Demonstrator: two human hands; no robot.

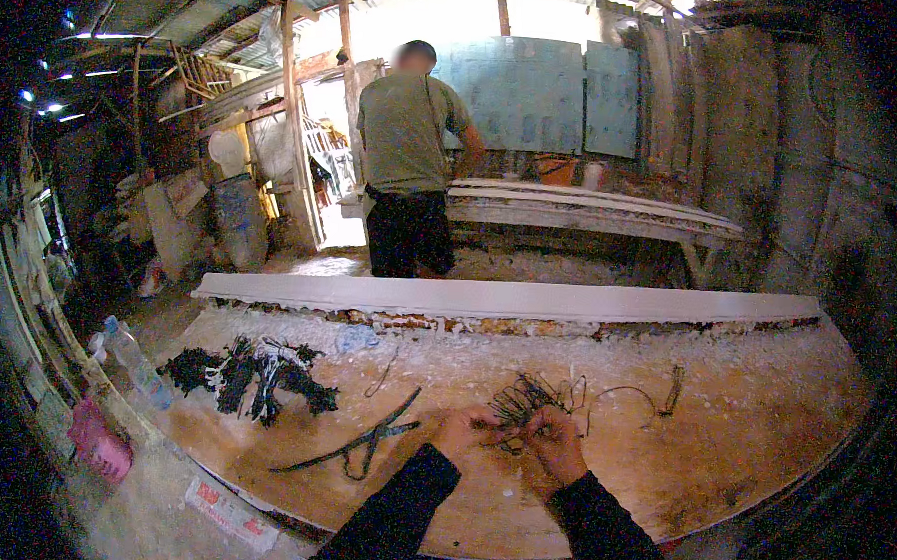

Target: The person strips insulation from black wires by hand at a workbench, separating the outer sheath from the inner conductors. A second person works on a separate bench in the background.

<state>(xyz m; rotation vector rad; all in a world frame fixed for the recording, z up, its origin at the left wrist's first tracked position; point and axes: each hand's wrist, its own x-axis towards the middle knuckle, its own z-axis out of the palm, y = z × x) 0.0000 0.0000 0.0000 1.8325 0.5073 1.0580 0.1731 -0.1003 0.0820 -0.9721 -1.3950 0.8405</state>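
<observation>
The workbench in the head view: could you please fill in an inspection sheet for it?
Surface: wooden workbench, crusted with white residue.
Job's things: tangle of thin dark wire, held between both hands.
Clutter: bundles of dark wire ties; shears; plastic bottle; long white moulding.
Grippers: left hand and right hand both pinch the wire.
Cables: loose wire loop.
Surroundings: person standing with back turned, at another bench.

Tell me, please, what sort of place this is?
Probably a rough plaster-casting workshop: a long white moulding lies on a plaster-crusted bench, both hands work a wire bundle, and another person stands at a second bench.
</observation>
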